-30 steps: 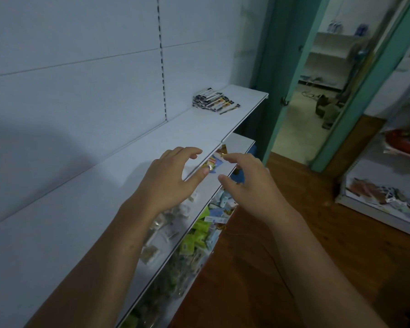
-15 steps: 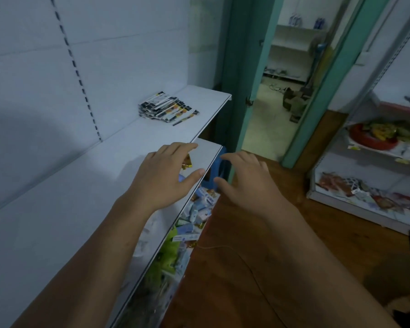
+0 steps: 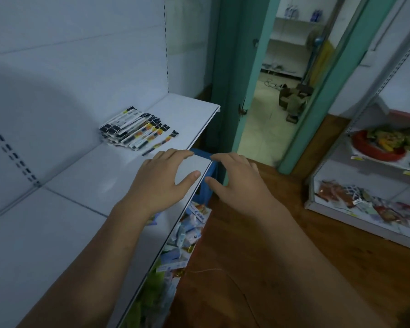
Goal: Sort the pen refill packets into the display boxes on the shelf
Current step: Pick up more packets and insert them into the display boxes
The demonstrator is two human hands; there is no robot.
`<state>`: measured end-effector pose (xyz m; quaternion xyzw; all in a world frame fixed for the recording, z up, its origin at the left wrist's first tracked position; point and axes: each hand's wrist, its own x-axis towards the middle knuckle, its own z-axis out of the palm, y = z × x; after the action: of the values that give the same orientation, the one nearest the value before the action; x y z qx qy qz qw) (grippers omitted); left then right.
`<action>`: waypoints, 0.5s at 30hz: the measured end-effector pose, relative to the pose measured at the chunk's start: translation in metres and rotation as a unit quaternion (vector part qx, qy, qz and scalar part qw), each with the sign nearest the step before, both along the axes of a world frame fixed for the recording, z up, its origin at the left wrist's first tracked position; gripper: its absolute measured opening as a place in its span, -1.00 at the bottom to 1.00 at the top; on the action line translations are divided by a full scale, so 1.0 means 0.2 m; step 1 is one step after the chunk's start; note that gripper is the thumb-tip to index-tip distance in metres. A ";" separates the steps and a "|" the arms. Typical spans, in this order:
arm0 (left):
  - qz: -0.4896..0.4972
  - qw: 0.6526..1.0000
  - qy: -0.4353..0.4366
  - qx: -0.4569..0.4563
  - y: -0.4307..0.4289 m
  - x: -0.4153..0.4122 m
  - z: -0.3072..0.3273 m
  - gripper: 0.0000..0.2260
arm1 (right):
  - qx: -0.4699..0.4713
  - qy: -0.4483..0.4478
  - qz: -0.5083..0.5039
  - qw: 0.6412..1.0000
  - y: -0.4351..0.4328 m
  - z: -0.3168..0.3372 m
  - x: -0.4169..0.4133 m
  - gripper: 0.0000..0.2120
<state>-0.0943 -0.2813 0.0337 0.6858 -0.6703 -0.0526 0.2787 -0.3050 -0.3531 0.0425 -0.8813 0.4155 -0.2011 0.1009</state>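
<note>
Head view: we list one heap of pen refill packets (image 3: 135, 132) on the white shelf (image 3: 81, 185), near its far end by the back panel. Our left hand (image 3: 162, 178), fingers spread and empty, above the shelf's front; our right hand (image 3: 237, 178) likewise, just off its edge.

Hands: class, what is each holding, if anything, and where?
Nothing: left hand and right hand are open and empty; the refill packets lie untouched on the shelf.
</note>
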 end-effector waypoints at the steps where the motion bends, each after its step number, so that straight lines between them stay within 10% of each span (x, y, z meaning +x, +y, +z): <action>1: 0.004 1.000 0.002 -0.003 -0.08 0.00 0.00 -0.46 | 0.000 -0.003 0.008 1.000 -0.08 -0.01 0.00 -0.46; 15: 0.097 0.995 -0.015 0.006 -1.07 -0.13 0.01 -0.52 | 0.019 -0.016 0.106 0.994 -1.27 -0.04 -0.08 -0.47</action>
<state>-0.1195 -0.4957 0.0347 0.7500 -0.6044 -0.0191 0.2679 -0.3201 -0.6080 0.0349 -0.9149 0.3218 -0.1954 0.1454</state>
